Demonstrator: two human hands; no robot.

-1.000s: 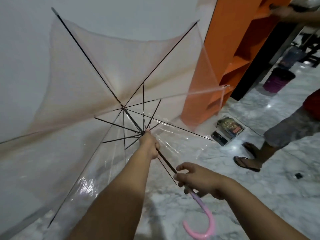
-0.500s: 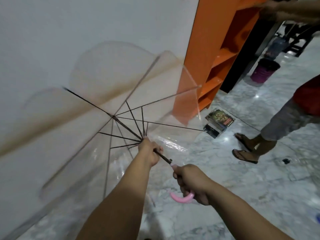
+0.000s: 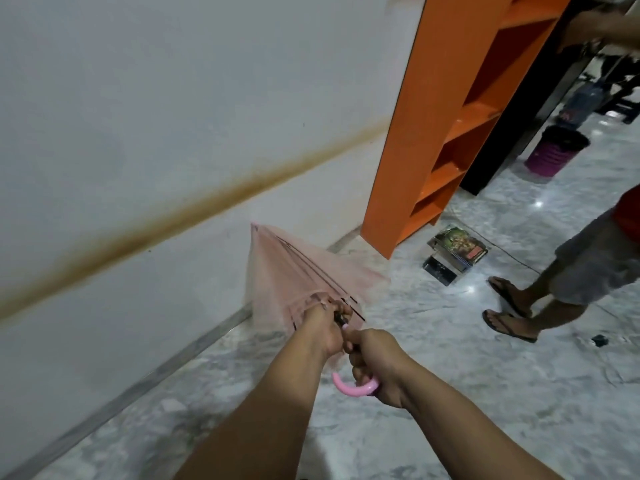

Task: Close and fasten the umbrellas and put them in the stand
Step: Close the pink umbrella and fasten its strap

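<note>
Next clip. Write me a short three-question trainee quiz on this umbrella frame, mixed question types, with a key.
1. True or false: the umbrella canopy is spread wide open.
2. Which hand grips the pink handle? A) left hand B) right hand C) neither
3. Fill in: the purple bin stands on the floor beyond the ____ shelf unit.

Key: 1 false, it is folded in; 2 B; 3 orange.
</note>
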